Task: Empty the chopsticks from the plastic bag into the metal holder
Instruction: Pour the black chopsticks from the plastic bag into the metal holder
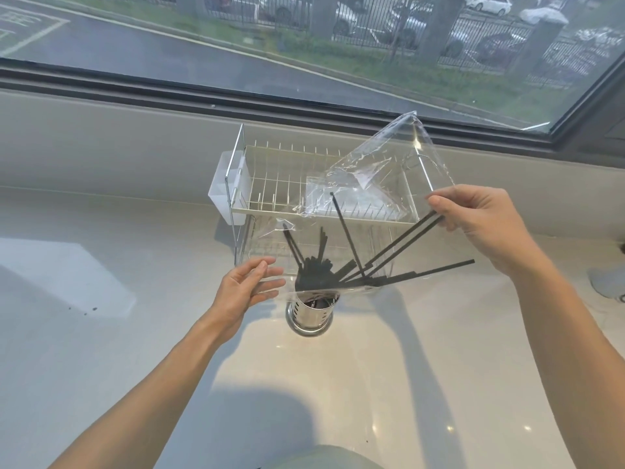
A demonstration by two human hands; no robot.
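A clear plastic bag [378, 170] is held tilted above the round metal holder [311, 313], its mouth down over the holder's rim. Several black chopsticks [389, 258] fan out inside the bag, their lower ends gathered at the holder's opening; some stand in the holder. My right hand [480, 221] pinches the bag's upper right side together with the ends of two chopsticks. My left hand [250, 289] has its fingers spread flat against the bag's lower left side, beside the holder.
A wire dish rack [270, 184] with a white plastic side cup [221, 187] stands just behind the holder on the pale counter [101, 333]. Behind it run a window ledge and a window. A grey object [608, 282] lies at the counter's right edge.
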